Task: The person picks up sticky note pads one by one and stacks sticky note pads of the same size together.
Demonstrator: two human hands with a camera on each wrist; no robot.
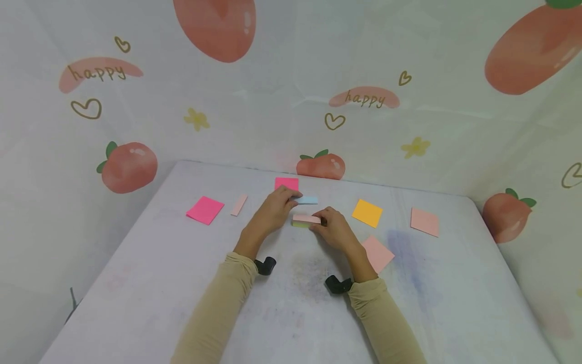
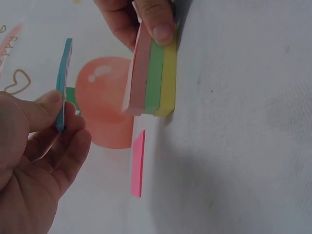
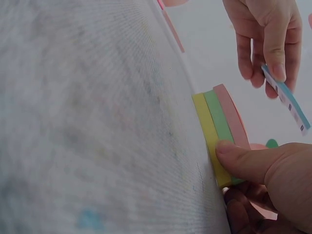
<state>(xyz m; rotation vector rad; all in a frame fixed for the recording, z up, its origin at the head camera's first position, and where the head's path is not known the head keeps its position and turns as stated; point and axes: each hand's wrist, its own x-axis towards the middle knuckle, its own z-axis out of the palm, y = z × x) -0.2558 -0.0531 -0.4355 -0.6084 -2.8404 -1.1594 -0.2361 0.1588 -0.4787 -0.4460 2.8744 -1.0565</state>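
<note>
My left hand pinches a thin light-blue sticky note pad between thumb and fingers. In the right wrist view, its underside is pale with small dark marks. Just nearer to me, my right hand grips one end of a stack of narrow sticky note pads. The left wrist view shows the stack's layers: a yellow pad lowest, at the tabletop, a green pad in the middle and a pink pad uppermost. The blue pad is held apart from the stack, above the table.
Around the hands lie a bright pink square pad, another bright pink pad, a narrow pale pink strip, an orange square and two pale pink squares, one partly behind the right wrist. A printed cloth hangs behind the table.
</note>
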